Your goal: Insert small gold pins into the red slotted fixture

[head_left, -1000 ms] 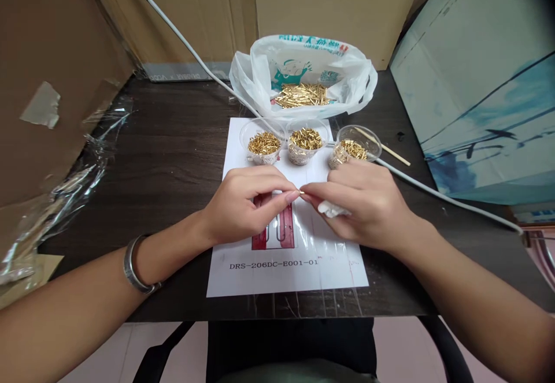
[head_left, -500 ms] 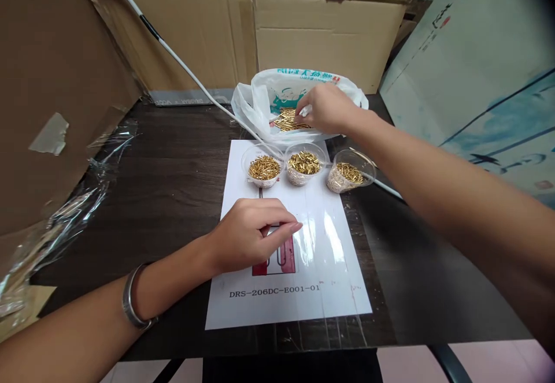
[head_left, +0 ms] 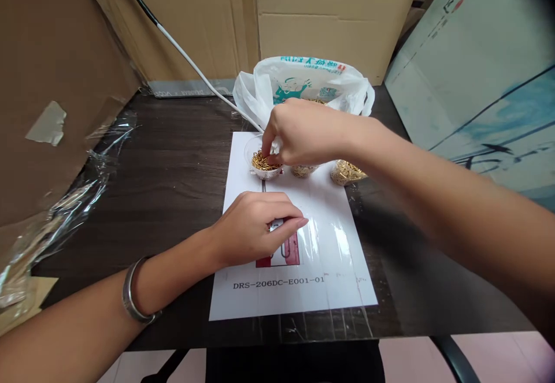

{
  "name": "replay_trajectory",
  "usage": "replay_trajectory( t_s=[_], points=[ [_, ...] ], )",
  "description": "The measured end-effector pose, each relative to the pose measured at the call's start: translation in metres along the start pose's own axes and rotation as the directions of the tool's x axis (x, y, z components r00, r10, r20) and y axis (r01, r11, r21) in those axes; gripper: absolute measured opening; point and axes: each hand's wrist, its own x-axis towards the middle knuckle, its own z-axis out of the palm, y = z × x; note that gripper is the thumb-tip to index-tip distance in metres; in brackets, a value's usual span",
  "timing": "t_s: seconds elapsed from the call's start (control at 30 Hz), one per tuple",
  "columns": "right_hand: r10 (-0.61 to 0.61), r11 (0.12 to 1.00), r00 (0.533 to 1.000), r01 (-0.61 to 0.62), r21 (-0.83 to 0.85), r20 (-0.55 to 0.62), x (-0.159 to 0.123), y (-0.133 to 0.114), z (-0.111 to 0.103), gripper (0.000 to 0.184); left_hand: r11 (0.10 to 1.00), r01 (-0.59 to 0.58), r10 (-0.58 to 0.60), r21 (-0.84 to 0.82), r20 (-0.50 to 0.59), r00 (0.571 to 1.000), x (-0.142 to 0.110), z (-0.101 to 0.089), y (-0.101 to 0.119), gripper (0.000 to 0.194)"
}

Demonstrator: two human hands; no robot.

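Two hands: over the sheet (head_left: 329, 267).
Right hand (head_left: 303, 134): grip pinched together in left cup (head_left: 254, 151) of gold pins (head_left: 260, 162).
Left hand (head_left: 255, 227): grip curled, contents hidden, well apart from the cup.

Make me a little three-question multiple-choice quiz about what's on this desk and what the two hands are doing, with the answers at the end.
1. Where are the right hand's fingertips?
A. in the leftmost clear cup
B. inside the white plastic bag
C. on the cable

2. How many clear cups of gold parts stand on the printed sheet?
A. one
B. three
C. five

3. How is the left hand placed?
A. raised high above the table
B. resting on the printed sheet, fingers curled
C. gripping the cardboard box

Answers:
1 A: the fingertips dip among the gold parts in the leftmost clear cup.
2 B: the leftmost cup, a middle cup partly behind the hand, and a right cup show in a row.
3 B: it lies on the printed sheet, over the red drawing.
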Motion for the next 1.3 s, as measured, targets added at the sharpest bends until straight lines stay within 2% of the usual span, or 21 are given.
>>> replay_trajectory(
  t_s=[0.13, 0.3, 0.47, 0.53, 0.57, 0.63, 0.73, 0.87, 0.97, 1.1, 1.2, 1.3],
  points=[
    [-0.018, 0.999, 0.997, 0.02, 0.029, -0.074, 0.009, 0.01, 0.012, 0.016, 1.0, -0.005, 0.005, 0.009, 0.018, 1.0, -0.001, 0.002, -0.001, 0.025],
    [-0.002, 0.991, 0.988, 0.023, 0.131, -0.157, 0.003, 0.003, 0.005, 0.006, 0.999, 0.044, -0.044, 0.003, 0.007, 0.999, 0.0, 0.005, -0.004, 0.023],
    [0.041, 0.967, 0.941, 0.047, 0.25, -0.336, -0.042, -0.029, -0.004, 0.014, 0.989, 0.146, -0.142, 0.035, -0.099, 0.985, 0.002, 0.004, 0.001, 0.017],
    [0.086, 0.954, 0.918, 0.037, 0.298, -0.388, -0.066, -0.041, 0.003, 0.016, 0.982, 0.186, -0.181, 0.019, -0.159, 0.971, 0.002, 0.003, 0.002, 0.018],
    [0.109, 0.948, 0.92, 0.018, 0.318, -0.377, -0.077, -0.045, 0.009, 0.018, 0.98, 0.2, -0.198, -0.004, -0.178, 0.964, 0.002, 0.003, 0.003, 0.019],
    [0.147, 0.942, 0.895, 0.003, 0.335, -0.422, -0.094, -0.05, 0.023, 0.016, 0.972, 0.224, -0.234, -0.074, -0.189, 0.954, 0.001, 0.003, 0.003, 0.015],
    [0.232, 0.931, 0.861, -0.062, 0.361, -0.452, -0.106, -0.048, 0.041, 0.015, 0.955, 0.252, -0.281, -0.156, -0.207, 0.937, -0.001, 0.004, 0.003, 0.021],
    [0.275, 0.908, 0.861, -0.086, 0.41, -0.428, -0.106, -0.046, 0.049, 0.014, 0.95, 0.247, -0.295, -0.192, -0.281, 0.913, -0.002, 0.008, 0.004, 0.027],
    [0.274, 0.911, 0.87, -0.098, 0.4, -0.41, -0.107, -0.048, 0.047, 0.016, 0.919, 0.265, -0.347, -0.293, -0.277, 0.896, -0.001, 0.009, 0.006, 0.025],
    [0.256, 0.953, 0.881, -0.162, 0.255, -0.399, -0.11, -0.045, 0.033, 0.016, 0.886, 0.295, -0.395, -0.357, -0.25, 0.884, 0.001, 0.009, 0.009, 0.022],
    [0.224, 0.971, 0.86, -0.158, 0.177, -0.459, -0.101, -0.025, 0.015, 0.016, 0.895, 0.328, -0.399, -0.303, -0.213, 0.892, 0.001, 0.007, 0.01, 0.017],
    [0.227, 0.974, 0.905, -0.214, 0.076, -0.359, -0.08, 0.002, 0.004, 0.015, 0.922, 0.318, -0.356, -0.221, -0.161, 0.921, 0.001, 0.006, 0.009, 0.012]
  ],
)
